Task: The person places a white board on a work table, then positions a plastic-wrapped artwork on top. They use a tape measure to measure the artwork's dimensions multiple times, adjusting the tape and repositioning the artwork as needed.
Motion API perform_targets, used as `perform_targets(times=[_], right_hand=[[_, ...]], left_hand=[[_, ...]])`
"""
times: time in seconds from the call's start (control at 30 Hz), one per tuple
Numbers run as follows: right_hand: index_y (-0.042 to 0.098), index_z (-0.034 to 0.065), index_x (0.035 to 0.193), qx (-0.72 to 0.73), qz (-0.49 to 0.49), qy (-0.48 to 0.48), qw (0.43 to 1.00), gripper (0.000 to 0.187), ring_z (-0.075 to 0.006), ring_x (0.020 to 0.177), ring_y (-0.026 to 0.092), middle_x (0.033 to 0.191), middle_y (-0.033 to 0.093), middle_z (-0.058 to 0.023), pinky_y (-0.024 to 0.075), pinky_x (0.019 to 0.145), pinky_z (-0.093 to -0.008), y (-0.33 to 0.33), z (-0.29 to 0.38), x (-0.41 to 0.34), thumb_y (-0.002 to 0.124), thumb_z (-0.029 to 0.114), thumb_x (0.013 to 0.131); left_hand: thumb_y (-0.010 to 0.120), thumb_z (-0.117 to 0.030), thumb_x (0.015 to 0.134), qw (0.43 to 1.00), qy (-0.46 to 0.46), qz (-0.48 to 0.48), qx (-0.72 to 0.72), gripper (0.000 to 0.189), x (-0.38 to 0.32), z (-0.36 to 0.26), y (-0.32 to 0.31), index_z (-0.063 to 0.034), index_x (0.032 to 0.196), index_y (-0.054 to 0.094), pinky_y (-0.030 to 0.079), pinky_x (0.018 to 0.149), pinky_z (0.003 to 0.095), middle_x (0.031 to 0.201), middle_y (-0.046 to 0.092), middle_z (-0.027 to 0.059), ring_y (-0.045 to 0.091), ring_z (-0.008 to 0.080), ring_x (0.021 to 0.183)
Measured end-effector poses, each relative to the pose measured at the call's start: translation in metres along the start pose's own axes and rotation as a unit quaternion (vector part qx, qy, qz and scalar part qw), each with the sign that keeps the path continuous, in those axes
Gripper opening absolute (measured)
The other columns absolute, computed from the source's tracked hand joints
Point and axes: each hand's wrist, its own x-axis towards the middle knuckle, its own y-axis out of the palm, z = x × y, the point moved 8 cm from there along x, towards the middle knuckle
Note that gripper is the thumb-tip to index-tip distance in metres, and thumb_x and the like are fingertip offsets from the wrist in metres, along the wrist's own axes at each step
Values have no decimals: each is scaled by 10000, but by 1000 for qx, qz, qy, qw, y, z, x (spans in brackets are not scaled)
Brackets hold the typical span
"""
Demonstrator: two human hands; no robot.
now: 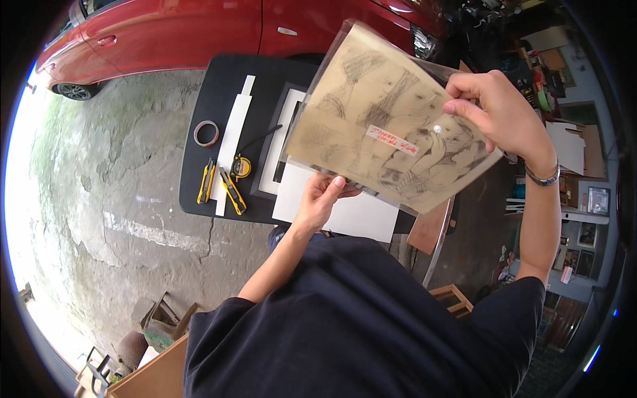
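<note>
My left hand (pixel 326 199) holds the lower edge of a pencil drawing on tan paper (pixel 343 119) in a clear plastic sleeve, thumb in front. At the sleeve's upper right edge, my right hand (pixel 473 107) pinches the plastic between thumb and fingers. A small label with red handwriting is stuck on the sleeve. The drawing is raised and tilted above a black table (pixel 199 184). Beneath it lie a white sheet (pixel 338 209) and a dark picture frame with a white mat (pixel 259 186), both partly hidden.
On the table's left lie white card strips (pixel 234 129), a tape roll (pixel 206 133), a yellow tape measure (pixel 241 167) and two yellow utility knives (pixel 206 183), (pixel 233 193). A red car (pixel 174 37) stands beyond. A brown board (pixel 429 229) is at the table's right.
</note>
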Motion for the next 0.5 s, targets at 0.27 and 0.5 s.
perform_targets(times=[0.27,0.5], right_hand=[[631,-29,893,-26,-63,-57,996,179,-160,474,530,640,585,-91,434,499,-308,-20,6,1,672,127,969],[638,-31,938,-27,-114,-94,989,186,-199,614,458,692,553,-123,424,625,-328,-24,2,-2,682,149,959]], left_hand=[[532,-182,1098,999,14,37,23,291,8,-21,-7,-54,1359,536,599,938,463,1257,699,141,721,270,1096],[559,-218,1089,998,32,55,-25,360,7,-37,4,-21,1387,522,571,973,484,1356,636,158,632,281,1247]])
